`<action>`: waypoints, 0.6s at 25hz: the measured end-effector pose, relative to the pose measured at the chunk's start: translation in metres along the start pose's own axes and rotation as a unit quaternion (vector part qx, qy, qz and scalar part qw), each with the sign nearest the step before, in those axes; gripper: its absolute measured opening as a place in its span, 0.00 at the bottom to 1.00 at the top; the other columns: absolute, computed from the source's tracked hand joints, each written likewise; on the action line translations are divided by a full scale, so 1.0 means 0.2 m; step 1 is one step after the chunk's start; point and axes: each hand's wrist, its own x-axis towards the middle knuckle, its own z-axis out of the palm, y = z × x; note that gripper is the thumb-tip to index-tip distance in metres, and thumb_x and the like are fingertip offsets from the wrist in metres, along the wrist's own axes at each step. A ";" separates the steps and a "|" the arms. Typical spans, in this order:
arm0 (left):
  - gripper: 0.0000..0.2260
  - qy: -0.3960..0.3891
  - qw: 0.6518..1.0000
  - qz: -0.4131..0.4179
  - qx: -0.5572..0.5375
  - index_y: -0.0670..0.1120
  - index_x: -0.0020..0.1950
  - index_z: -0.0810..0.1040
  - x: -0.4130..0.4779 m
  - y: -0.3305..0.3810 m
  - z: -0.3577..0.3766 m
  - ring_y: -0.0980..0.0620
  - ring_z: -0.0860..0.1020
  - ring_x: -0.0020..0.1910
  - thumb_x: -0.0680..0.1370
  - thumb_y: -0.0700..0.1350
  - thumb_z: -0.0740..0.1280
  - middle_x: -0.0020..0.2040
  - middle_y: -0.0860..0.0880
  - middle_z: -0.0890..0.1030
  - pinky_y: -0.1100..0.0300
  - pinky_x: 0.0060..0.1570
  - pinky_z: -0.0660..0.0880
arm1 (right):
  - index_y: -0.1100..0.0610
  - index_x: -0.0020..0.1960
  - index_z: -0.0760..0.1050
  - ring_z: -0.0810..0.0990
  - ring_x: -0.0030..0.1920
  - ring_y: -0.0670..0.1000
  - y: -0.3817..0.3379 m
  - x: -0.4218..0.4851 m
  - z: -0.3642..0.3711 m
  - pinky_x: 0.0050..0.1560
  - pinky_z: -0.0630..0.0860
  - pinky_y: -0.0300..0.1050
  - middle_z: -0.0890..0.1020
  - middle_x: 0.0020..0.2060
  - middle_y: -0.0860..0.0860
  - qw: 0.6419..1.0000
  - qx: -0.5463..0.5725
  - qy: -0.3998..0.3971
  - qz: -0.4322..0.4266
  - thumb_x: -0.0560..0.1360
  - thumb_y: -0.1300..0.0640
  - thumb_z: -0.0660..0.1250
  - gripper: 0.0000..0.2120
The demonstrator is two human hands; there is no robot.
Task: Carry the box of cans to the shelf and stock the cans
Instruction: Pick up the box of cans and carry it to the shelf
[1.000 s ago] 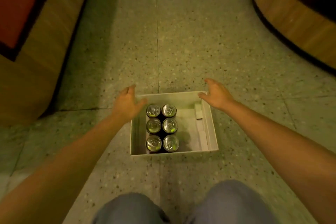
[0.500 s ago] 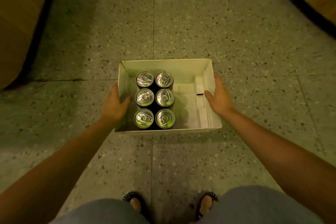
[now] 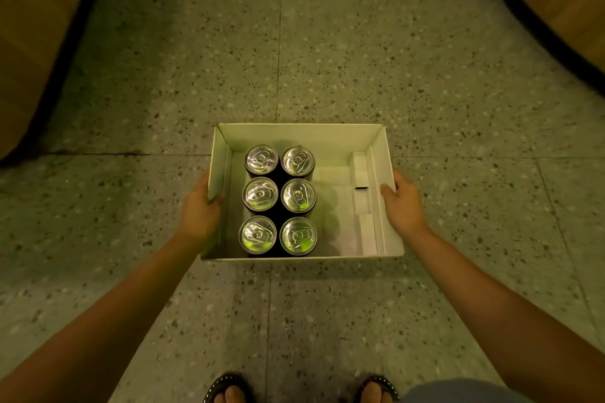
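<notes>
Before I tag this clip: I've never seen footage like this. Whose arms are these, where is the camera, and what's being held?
There is no machine here. One camera sits on a person's head and looks down, so the two arms are that person's own, as are the sandalled feet at the bottom. The left hand grips the left wall of a white box, thumb over the rim. The right hand grips the right wall the same way. Inside stand six cans, upright, in two rows of three, on the left side. The right side is bare cardboard. Below is a speckled floor. Whether the box has left the floor is hard to tell.
</notes>
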 end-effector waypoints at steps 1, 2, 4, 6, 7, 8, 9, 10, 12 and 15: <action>0.24 0.002 1.000 0.007 0.010 0.46 0.73 0.61 -0.01 0.01 0.00 0.39 0.71 0.64 0.78 0.32 0.56 0.66 0.39 0.72 0.48 0.60 0.69 | 0.63 0.65 0.70 0.76 0.58 0.55 -0.01 0.00 0.00 0.56 0.70 0.40 0.78 0.60 0.59 1.000 0.005 0.001 -0.001 0.76 0.70 0.55 0.19; 0.25 0.003 1.000 0.014 0.017 0.46 0.73 0.60 -0.02 0.02 0.00 0.40 0.71 0.63 0.77 0.31 0.56 0.66 0.39 0.72 0.49 0.60 0.69 | 0.63 0.66 0.69 0.76 0.58 0.54 -0.01 0.00 0.00 0.58 0.70 0.40 0.77 0.60 0.58 1.000 0.007 0.002 -0.001 0.76 0.70 0.55 0.19; 0.25 0.004 0.999 0.023 0.027 0.46 0.73 0.59 -0.03 0.03 -0.01 0.40 0.72 0.63 0.77 0.31 0.55 0.66 0.39 0.72 0.48 0.61 0.70 | 0.62 0.67 0.68 0.74 0.61 0.54 -0.01 -0.01 0.00 0.64 0.69 0.46 0.76 0.62 0.57 1.000 0.008 0.004 -0.006 0.76 0.70 0.54 0.20; 0.26 0.012 0.999 0.028 0.030 0.46 0.73 0.59 -0.04 0.04 -0.01 0.39 0.72 0.62 0.77 0.31 0.55 0.65 0.39 0.73 0.48 0.61 0.70 | 0.61 0.68 0.67 0.74 0.60 0.52 -0.03 -0.01 -0.02 0.65 0.68 0.44 0.75 0.62 0.55 1.000 0.005 0.004 -0.015 0.76 0.70 0.54 0.21; 0.25 0.019 0.999 0.034 0.031 0.46 0.73 0.59 -0.04 0.05 -0.01 0.39 0.73 0.62 0.77 0.31 0.55 0.65 0.39 0.73 0.48 0.60 0.70 | 0.60 0.68 0.66 0.74 0.58 0.49 -0.06 -0.02 -0.04 0.62 0.68 0.41 0.75 0.60 0.53 1.000 0.007 0.006 -0.022 0.76 0.70 0.54 0.21; 0.25 0.024 0.998 0.041 0.031 0.46 0.73 0.60 -0.04 0.09 -0.02 0.39 0.73 0.62 0.77 0.31 0.55 0.65 0.39 0.73 0.49 0.60 0.70 | 0.60 0.68 0.66 0.73 0.57 0.48 -0.10 -0.01 -0.07 0.60 0.67 0.39 0.75 0.58 0.51 1.000 0.011 0.009 -0.027 0.76 0.70 0.54 0.22; 0.25 0.028 0.998 0.050 0.030 0.46 0.73 0.60 -0.05 0.13 -0.04 0.40 0.72 0.62 0.77 0.31 0.55 0.65 0.40 0.73 0.51 0.59 0.70 | 0.59 0.68 0.66 0.73 0.57 0.47 -0.15 -0.01 -0.10 0.59 0.68 0.38 0.74 0.57 0.49 0.999 0.018 0.012 -0.030 0.76 0.70 0.54 0.22; 0.25 0.031 0.998 0.057 0.027 0.46 0.73 0.60 -0.07 0.21 -0.08 0.41 0.72 0.62 0.77 0.31 0.56 0.65 0.40 0.73 0.52 0.59 0.69 | 0.59 0.68 0.67 0.73 0.57 0.47 -0.22 -0.01 -0.15 0.59 0.68 0.38 0.74 0.57 0.48 0.999 0.027 0.014 -0.031 0.76 0.70 0.54 0.22; 0.26 0.032 0.997 0.068 0.023 0.46 0.73 0.60 -0.12 0.40 -0.19 0.43 0.72 0.62 0.77 0.30 0.56 0.65 0.41 0.73 0.53 0.59 0.69 | 0.59 0.67 0.68 0.73 0.56 0.47 -0.42 -0.04 -0.28 0.57 0.69 0.39 0.75 0.56 0.49 0.999 0.032 0.020 -0.030 0.76 0.69 0.54 0.21; 0.25 0.029 0.995 0.089 0.024 0.46 0.72 0.62 -0.28 0.81 -0.45 0.50 0.71 0.59 0.76 0.30 0.56 0.63 0.44 0.73 0.58 0.57 0.67 | 0.59 0.66 0.69 0.74 0.53 0.47 -0.87 -0.14 -0.54 0.52 0.69 0.37 0.75 0.53 0.48 0.999 0.019 0.031 -0.036 0.76 0.69 0.55 0.20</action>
